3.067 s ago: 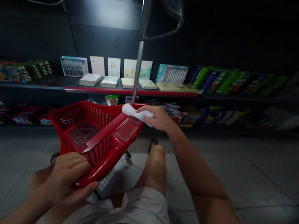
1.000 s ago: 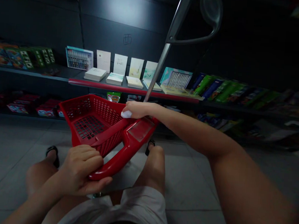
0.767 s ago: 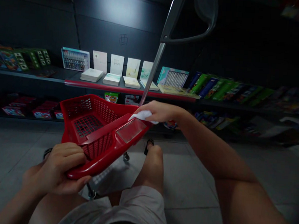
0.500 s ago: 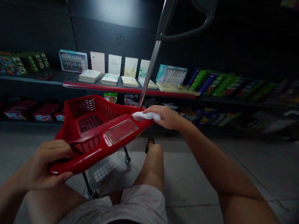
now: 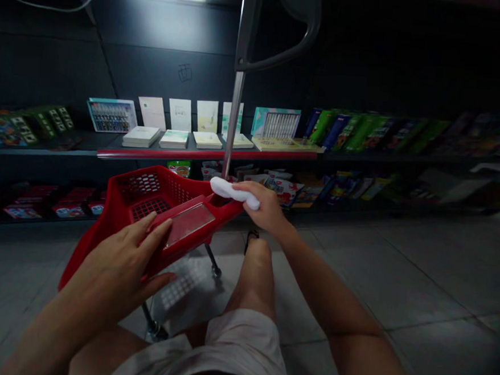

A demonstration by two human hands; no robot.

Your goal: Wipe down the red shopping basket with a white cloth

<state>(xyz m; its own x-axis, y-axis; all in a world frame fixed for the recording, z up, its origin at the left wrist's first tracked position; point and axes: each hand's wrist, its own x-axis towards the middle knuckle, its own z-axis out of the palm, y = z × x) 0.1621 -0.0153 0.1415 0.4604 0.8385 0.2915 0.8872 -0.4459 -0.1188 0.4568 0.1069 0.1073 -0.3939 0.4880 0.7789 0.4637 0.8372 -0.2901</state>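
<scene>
A red plastic shopping basket cart (image 5: 115, 206) with perforated walls stands tilted in front of me. My left hand (image 5: 129, 253) lies across its near rim, fingers stretched out beside the clear rectangular panel (image 5: 190, 224), thumb apart below the edge. Closed round a folded white cloth (image 5: 235, 193), my right hand (image 5: 265, 208) rests at the right end of the rim. The cloth lies over the rim close to the metal pole (image 5: 234, 118). A dark grey looped handle (image 5: 280, 55) tops the pole.
Behind the cart, a shelf (image 5: 209, 155) carries books, boxed pen sets (image 5: 277, 123) and green and blue packs (image 5: 344, 128). Bagged goods (image 5: 284, 187) fill the lower shelf. My bare knee (image 5: 259, 256) is just below the rim, above the tiled floor (image 5: 356, 263).
My left hand has let go of the rim's near left end and moved right, its fingers straightening beside the panel. My right hand and the cloth have shifted slightly left in view.
</scene>
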